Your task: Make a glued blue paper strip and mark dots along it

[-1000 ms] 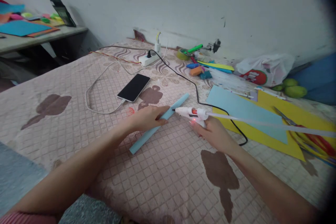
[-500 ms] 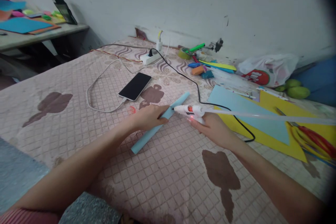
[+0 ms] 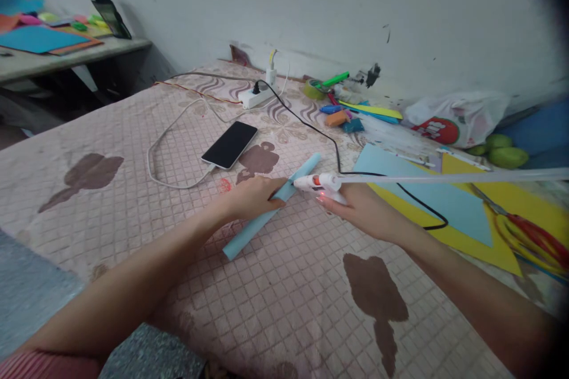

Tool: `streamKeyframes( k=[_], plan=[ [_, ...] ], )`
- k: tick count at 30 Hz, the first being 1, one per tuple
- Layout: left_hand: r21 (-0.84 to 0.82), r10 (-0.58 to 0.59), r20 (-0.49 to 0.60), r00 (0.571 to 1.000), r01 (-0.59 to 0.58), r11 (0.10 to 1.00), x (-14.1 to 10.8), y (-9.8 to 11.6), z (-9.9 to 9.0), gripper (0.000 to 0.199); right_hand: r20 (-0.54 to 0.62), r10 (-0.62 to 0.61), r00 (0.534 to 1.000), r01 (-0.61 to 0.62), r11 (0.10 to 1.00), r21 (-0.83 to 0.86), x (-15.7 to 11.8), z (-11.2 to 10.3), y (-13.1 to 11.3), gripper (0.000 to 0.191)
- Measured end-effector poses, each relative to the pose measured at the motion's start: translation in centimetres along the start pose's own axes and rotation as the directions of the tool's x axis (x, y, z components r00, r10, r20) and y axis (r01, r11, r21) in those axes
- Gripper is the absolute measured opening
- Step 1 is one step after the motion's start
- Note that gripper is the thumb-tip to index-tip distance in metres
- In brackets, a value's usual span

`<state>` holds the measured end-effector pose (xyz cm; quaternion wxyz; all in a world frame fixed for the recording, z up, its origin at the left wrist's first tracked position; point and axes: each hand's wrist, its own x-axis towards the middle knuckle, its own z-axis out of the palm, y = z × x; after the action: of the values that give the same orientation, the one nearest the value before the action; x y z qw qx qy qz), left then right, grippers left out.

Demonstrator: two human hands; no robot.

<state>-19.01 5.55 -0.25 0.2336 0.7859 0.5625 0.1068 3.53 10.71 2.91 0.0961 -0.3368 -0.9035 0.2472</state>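
Observation:
A light blue paper strip, rolled or folded lengthwise [image 3: 251, 232], lies at a slant on the patterned tablecloth [image 3: 284, 308]. My left hand [image 3: 258, 196] is closed on it near its middle, thumb and fingers at its two edges. In my right hand [image 3: 360, 207] is a white glue gun [image 3: 317, 182] with a red light glowing on it. Its dark nozzle tip is at the strip, just beside my left fingertips. A long clear glue stick [image 3: 444, 178] sticks out of the gun's back toward the right.
A phone [image 3: 230, 145] on a white cable lies ahead, before a power strip [image 3: 256, 96]. Blue paper [image 3: 422, 195], yellow paper [image 3: 502, 249] and red-handled scissors [image 3: 536, 234] are at right. Tape [image 3: 314, 89], clay packs and a plastic bag [image 3: 457, 115] line the wall.
The glue gun has turned slightly, its glue stick swinging upward in view, and my right hand has shifted a little. The black cord near it has moved right. My left hand keeps its hold.

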Motion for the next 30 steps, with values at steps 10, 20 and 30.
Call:
streamKeyframes(
  k=[10, 20, 30],
  plan=[
    [-0.010, -0.020, -0.025, 0.999, 0.020, 1.000, -0.1, -0.2, 0.2, 0.035, 0.005, 0.180, 0.984, -0.179, 0.977, 0.117, -0.4, 0.0, 0.8, 0.031],
    [0.015, -0.166, -0.246, 0.955, 0.175, 0.984, 0.6, 1.0, 1.3, 0.048, 0.046, 0.335, 0.941, -0.275, 0.680, 0.680, -4.1, 1.9, 3.1, 0.037],
    [0.088, -0.184, -0.311, 0.932, 0.221, 0.971, 1.3, 1.9, 1.7, 0.025, 0.035, 0.359, 0.933, -0.220, 0.490, 0.843, -5.3, 3.0, 3.7, 0.030]
  ],
)
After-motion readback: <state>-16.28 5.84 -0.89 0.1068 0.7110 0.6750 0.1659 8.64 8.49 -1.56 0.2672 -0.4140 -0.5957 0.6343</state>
